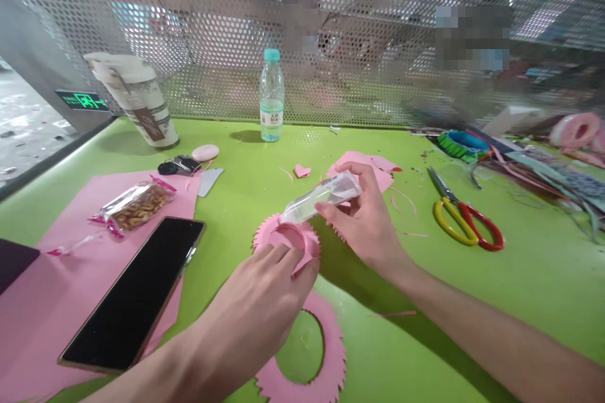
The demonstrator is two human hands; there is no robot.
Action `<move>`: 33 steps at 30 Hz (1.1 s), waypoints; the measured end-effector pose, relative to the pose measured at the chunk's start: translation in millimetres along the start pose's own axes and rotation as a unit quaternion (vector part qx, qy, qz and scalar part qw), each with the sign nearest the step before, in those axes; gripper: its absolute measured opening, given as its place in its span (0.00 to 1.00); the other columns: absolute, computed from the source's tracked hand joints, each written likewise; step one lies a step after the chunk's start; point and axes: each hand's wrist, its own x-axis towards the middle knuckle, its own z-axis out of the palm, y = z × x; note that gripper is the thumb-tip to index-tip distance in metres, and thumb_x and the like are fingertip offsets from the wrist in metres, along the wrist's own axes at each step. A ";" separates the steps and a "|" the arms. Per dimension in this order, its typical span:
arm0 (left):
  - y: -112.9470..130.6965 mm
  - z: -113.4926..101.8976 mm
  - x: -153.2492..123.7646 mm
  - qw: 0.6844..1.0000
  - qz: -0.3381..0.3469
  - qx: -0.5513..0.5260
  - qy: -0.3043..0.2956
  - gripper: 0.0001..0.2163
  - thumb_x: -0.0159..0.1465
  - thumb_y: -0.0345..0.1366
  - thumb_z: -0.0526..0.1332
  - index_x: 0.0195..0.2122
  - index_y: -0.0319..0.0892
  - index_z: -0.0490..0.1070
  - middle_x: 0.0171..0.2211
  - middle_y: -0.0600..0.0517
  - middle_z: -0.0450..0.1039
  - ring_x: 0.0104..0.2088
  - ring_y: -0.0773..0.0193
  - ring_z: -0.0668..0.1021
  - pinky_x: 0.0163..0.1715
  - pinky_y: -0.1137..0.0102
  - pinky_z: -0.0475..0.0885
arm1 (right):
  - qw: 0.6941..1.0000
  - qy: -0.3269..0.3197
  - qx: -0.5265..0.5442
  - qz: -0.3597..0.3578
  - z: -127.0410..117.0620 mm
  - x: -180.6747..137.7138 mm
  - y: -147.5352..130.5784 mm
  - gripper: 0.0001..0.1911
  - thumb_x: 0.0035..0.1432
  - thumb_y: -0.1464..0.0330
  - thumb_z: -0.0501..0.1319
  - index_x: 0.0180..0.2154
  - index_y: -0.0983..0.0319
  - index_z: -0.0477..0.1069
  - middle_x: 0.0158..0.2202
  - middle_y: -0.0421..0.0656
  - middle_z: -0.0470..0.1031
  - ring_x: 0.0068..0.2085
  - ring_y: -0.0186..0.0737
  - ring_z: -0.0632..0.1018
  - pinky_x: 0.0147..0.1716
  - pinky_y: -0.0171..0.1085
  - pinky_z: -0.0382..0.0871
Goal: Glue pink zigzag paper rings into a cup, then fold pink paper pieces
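Observation:
Between the fingers of my right hand (362,220) is a clear glue bottle (319,198), tilted with its pink tip down at the rim of a small pink paper ring (269,227) with a jagged outer edge. My left hand (271,289) is closed on the near side of that ring, and its fingertips are partly hidden. Below lies a larger jagged pink paper ring (333,340), partly covered by my left hand and wrist. More cut pink paper (373,167) sits behind my right hand.
Scissors (456,208) with yellow and red handles lie at right, near paper strips (562,170). At left are a phone (137,296), a snack packet (137,204) and pink sheet (89,201). A paper cup (146,107) and water bottle (271,97) stand by the perforated screen (203,75).

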 end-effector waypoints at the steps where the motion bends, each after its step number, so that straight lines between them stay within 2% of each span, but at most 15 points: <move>1: 0.1 -0.4 -0.6 1.000 -0.005 -0.003 -0.009 0.26 0.65 0.17 0.56 0.64 0.37 0.66 0.55 0.42 0.78 0.51 0.50 0.80 0.51 0.54 0.80 | 1.000 0.008 -0.001 0.002 -2.7 0.0 -0.3 0.26 0.63 0.60 0.73 0.56 0.50 0.62 0.47 0.42 0.76 0.42 0.45 0.81 0.39 0.46 0.81; 4: 0.2 -1.1 -2.0 1.000 -0.015 -0.006 -0.021 0.26 0.64 0.16 0.56 0.62 0.40 0.69 0.52 0.44 0.79 0.49 0.50 0.81 0.47 0.55 0.81 | 0.999 0.031 0.003 0.007 -11.4 -0.5 -1.3 0.26 0.60 0.62 0.74 0.54 0.50 0.64 0.44 0.40 0.75 0.39 0.44 0.79 0.38 0.47 0.81; 8: 0.5 -0.9 -0.9 0.998 -0.036 0.029 -0.039 0.27 0.59 0.14 0.56 0.59 0.37 0.71 0.48 0.44 0.79 0.46 0.48 0.82 0.40 0.55 0.82 | 0.998 0.062 0.023 0.009 -19.2 0.0 -2.1 0.27 0.59 0.63 0.75 0.54 0.49 0.64 0.45 0.41 0.76 0.40 0.46 0.80 0.38 0.49 0.83; 10: 1.5 -1.0 0.5 0.997 -0.047 0.057 -0.021 0.27 0.59 0.14 0.56 0.58 0.35 0.72 0.45 0.43 0.80 0.43 0.49 0.82 0.38 0.56 0.82 | 0.996 0.073 0.042 0.010 -19.2 1.0 -2.7 0.28 0.58 0.61 0.76 0.53 0.48 0.64 0.45 0.42 0.76 0.41 0.48 0.81 0.37 0.50 0.84; 12: 2.9 -1.4 1.4 0.995 -0.044 0.086 0.024 0.23 0.63 0.18 0.57 0.58 0.33 0.73 0.43 0.43 0.80 0.41 0.49 0.83 0.39 0.55 0.82 | 0.996 0.076 0.054 0.006 -16.6 1.8 -3.6 0.28 0.57 0.61 0.77 0.53 0.48 0.65 0.45 0.43 0.75 0.42 0.49 0.81 0.38 0.51 0.84; 15: 4.5 -2.0 0.8 0.991 -0.030 0.107 0.081 0.18 0.66 0.23 0.57 0.55 0.34 0.76 0.39 0.44 0.81 0.39 0.48 0.83 0.41 0.53 0.82 | 0.996 0.057 0.063 0.009 -9.6 1.0 -4.2 0.26 0.60 0.62 0.74 0.53 0.48 0.64 0.45 0.41 0.74 0.41 0.46 0.81 0.38 0.49 0.85; 19: 3.8 -2.2 -1.3 0.991 -0.011 0.114 0.065 0.18 0.63 0.20 0.57 0.52 0.35 0.77 0.42 0.44 0.81 0.40 0.50 0.83 0.50 0.51 0.81 | 0.997 0.004 0.064 0.031 0.1 -1.9 -1.9 0.21 0.67 0.63 0.67 0.56 0.48 0.61 0.48 0.41 0.73 0.39 0.42 0.80 0.38 0.47 0.86; 27: 1.8 -0.7 -0.1 0.992 0.006 0.112 0.053 0.23 0.65 0.20 0.58 0.63 0.31 0.71 0.53 0.37 0.81 0.54 0.46 0.82 0.64 0.48 0.74 | 0.995 -0.035 0.086 0.021 10.0 -4.7 -7.4 0.21 0.68 0.64 0.65 0.57 0.49 0.60 0.48 0.41 0.73 0.43 0.42 0.80 0.38 0.44 0.84; 30: 1.0 -1.4 0.7 0.993 0.003 0.108 0.054 0.23 0.65 0.19 0.58 0.62 0.32 0.71 0.52 0.39 0.81 0.52 0.47 0.83 0.62 0.50 0.75 | 0.997 -0.042 0.063 0.015 7.7 -4.9 -8.6 0.21 0.69 0.65 0.65 0.57 0.49 0.60 0.47 0.41 0.73 0.40 0.41 0.79 0.37 0.44 0.83; 33: 1.3 -1.6 0.4 0.994 0.002 0.097 0.050 0.23 0.64 0.18 0.58 0.61 0.32 0.72 0.50 0.39 0.81 0.48 0.48 0.83 0.56 0.53 0.80 | 0.999 -0.033 0.031 0.018 0.1 -4.7 -7.2 0.21 0.68 0.65 0.65 0.58 0.48 0.60 0.46 0.40 0.74 0.35 0.40 0.79 0.33 0.43 0.81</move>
